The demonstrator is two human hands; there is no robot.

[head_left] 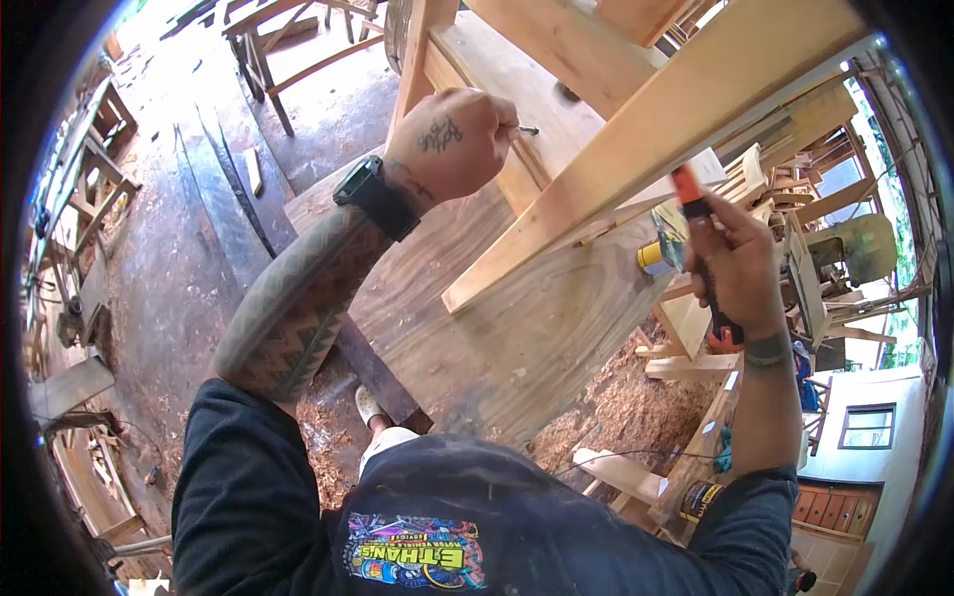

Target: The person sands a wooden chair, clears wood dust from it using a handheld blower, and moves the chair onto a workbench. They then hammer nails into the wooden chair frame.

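My left hand [452, 139], with a dark watch on its wrist, is closed in a fist beside a wooden frame. A small thin metal piece [529, 130] sticks out past its fingers; whether it is a nail, a screw or a tool tip is unclear. My right hand [735, 263] is wrapped round an orange-and-black handled tool [684, 186], slightly blurred, whose exact kind I cannot make out. Between the hands, a long pale wooden beam [596, 184] slants over a broad plywood board [447, 358].
Behind the right hand stands a yellow-banded can [651, 258] near stacked wooden parts. Wood shavings [636, 407] cover the floor on the right. A labelled tub [701, 500] sits by my right elbow. Wooden trestles [298, 60] stand at the upper left.
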